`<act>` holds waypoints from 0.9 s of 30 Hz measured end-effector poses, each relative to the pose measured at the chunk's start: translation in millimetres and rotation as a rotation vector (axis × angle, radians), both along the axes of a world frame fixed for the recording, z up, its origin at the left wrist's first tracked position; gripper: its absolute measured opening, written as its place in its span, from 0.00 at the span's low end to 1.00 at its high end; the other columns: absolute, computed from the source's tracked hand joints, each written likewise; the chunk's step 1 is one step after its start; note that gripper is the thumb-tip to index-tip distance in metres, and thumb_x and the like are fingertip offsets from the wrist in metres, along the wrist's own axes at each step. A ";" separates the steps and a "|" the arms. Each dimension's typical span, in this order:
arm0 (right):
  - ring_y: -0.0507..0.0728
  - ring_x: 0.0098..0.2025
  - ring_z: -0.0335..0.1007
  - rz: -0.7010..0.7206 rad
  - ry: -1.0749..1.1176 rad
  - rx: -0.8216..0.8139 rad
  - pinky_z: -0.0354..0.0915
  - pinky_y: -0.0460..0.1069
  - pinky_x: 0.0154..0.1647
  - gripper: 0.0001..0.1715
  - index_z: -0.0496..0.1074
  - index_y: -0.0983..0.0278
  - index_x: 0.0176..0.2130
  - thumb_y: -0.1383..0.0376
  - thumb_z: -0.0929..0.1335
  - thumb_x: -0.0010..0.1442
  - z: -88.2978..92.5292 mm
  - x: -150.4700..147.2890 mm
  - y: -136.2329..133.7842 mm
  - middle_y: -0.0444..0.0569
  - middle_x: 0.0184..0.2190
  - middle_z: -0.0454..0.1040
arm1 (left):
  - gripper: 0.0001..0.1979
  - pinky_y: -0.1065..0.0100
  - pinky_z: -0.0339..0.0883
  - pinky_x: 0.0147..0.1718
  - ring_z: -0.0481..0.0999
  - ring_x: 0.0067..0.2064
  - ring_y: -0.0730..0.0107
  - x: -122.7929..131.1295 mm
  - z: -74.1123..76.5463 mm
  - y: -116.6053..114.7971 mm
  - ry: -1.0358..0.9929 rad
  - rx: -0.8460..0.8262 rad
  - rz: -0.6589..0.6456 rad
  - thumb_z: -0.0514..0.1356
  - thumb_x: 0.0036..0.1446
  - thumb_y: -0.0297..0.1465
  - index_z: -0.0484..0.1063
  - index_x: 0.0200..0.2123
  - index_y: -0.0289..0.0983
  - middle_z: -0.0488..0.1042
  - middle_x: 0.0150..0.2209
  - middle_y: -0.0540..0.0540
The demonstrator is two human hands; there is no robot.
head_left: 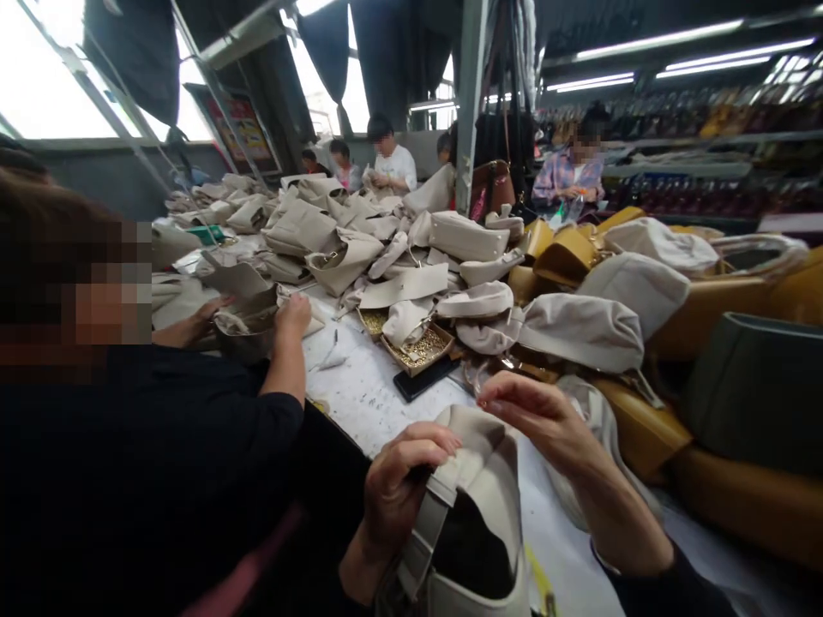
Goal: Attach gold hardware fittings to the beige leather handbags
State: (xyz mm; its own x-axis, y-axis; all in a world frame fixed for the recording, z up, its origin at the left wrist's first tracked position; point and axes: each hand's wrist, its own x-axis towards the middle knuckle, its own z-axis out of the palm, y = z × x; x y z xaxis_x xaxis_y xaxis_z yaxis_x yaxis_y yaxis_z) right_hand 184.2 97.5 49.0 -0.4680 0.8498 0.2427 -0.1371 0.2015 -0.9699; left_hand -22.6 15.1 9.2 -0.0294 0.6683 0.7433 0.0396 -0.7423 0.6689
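Note:
A beige handbag (492, 454) stands close in front of me, its dark opening facing me. My left hand (405, 467) is closed on the bag's upper left edge, beside a strap (428, 523) that runs down its side. Above the bag's right side, apart from it, my right hand (553, 420) has its fingertips pinched together. A tiny reddish speck shows at those fingertips, too small to name. On the table behind the bag lie a black phone (424, 379) and an open box (428, 347) of small gold-coloured pieces.
At my left a co-worker (193, 446) in dark clothes handles another beige bag (248, 321). Beige bags (340, 257) are heaped across the white table (360, 411). Mustard bags (636, 420) and a dark green bag (759, 394) crowd the right. Several people sit farther back.

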 end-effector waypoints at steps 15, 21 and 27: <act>0.53 0.38 0.70 -0.025 -0.106 0.303 0.67 0.46 0.40 0.11 0.81 0.61 0.40 0.58 0.70 0.70 20.2 62.7 -58.6 0.48 0.36 0.74 | 0.08 0.68 0.78 0.42 0.82 0.42 0.67 61.0 39.7 -1.1 0.280 0.038 -0.087 0.66 0.61 0.22 0.74 0.42 0.38 0.79 0.42 0.44; 0.54 0.39 0.72 -0.027 -0.134 0.345 0.68 0.46 0.42 0.12 0.80 0.62 0.40 0.58 0.69 0.71 21.3 67.8 -63.4 0.49 0.36 0.75 | 0.05 0.68 0.77 0.40 0.82 0.40 0.67 67.2 44.9 -2.3 0.301 0.024 -0.094 0.65 0.62 0.24 0.74 0.40 0.37 0.80 0.40 0.43; 0.54 0.39 0.72 -0.019 -0.200 0.418 0.68 0.47 0.41 0.13 0.79 0.61 0.41 0.58 0.67 0.73 29.7 69.8 -66.9 0.49 0.38 0.74 | 0.05 0.69 0.76 0.39 0.81 0.39 0.67 69.3 49.3 -4.0 0.282 0.019 -0.094 0.66 0.62 0.25 0.73 0.40 0.37 0.80 0.38 0.44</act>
